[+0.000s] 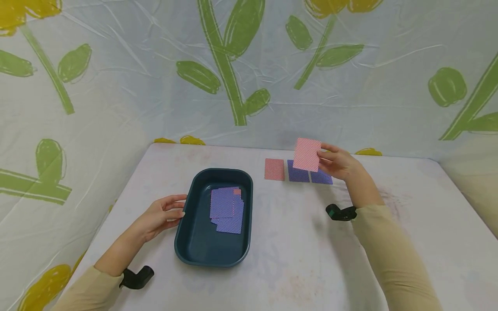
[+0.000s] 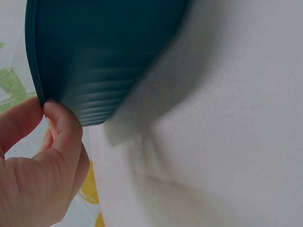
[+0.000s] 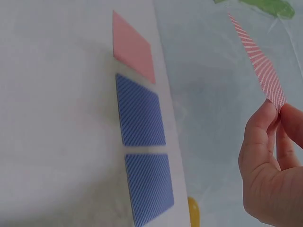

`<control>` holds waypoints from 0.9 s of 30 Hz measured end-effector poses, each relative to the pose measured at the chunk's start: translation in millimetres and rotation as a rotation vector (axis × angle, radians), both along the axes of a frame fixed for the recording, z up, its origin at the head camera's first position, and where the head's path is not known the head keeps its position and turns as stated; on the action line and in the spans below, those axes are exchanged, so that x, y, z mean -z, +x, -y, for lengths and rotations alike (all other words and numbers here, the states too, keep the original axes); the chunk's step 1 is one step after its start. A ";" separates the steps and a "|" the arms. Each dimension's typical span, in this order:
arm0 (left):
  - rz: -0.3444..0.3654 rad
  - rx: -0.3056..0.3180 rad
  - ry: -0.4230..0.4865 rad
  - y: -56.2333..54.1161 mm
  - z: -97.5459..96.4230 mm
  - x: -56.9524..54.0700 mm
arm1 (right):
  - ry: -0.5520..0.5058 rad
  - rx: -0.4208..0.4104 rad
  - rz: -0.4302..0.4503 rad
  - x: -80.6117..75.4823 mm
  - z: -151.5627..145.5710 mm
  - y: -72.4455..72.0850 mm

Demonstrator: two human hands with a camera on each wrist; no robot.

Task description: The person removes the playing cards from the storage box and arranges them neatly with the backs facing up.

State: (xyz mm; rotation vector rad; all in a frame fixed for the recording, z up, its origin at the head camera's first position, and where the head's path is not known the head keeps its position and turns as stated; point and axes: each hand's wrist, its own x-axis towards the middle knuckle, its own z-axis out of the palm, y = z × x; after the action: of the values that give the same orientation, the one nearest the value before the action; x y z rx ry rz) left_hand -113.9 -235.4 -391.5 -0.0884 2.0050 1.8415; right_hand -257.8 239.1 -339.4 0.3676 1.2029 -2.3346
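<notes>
My right hand (image 1: 337,162) pinches a red-backed playing card (image 1: 306,154) by its edge, raised above the table near the back; the right wrist view shows the card (image 3: 259,61) between thumb and fingers. Below it on the table lie two blue-backed cards (image 1: 298,175) and, to their left, one red-backed card (image 1: 274,169), in a row. My left hand (image 1: 161,216) pinches the left rim of a dark teal tray (image 1: 200,246), thumb and finger on the rim in the left wrist view. Inside the tray lies a loose pile of blue-backed cards (image 1: 228,211), a red corner showing among them.
The white table (image 1: 288,259) ends at a wall of flower-print sheeting (image 1: 155,86), close behind the row of cards. More sheeting hangs on the left. A black wrist camera (image 1: 341,212) sits on the right wrist, another black camera (image 1: 137,277) on the left.
</notes>
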 end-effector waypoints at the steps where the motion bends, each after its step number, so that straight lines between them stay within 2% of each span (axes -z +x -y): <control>1: -0.001 -0.001 -0.002 -0.1 -0.1 -0.1 | 0.008 -0.001 -0.004 0.6 -3.5 0.2; 8: 0.007 -0.009 -0.022 -0.8 -0.1 0.9 | 0.097 -0.015 -0.014 5.9 -28.3 0.7; 20: 0.013 -0.011 -0.017 -0.1 -1.5 -1.8 | 0.349 -0.051 -0.047 13.8 -58.4 3.5; 27: 0.012 -0.011 -0.006 1.5 -2.5 -2.1 | 0.386 -0.036 -0.034 22.1 -71.1 4.1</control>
State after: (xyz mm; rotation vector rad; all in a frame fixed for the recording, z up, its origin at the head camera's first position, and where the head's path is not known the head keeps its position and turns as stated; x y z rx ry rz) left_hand -112.4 -232.9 -389.3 -0.1116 2.0062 1.8374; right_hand -253.6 310.1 -361.5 0.4313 1.6655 -2.0788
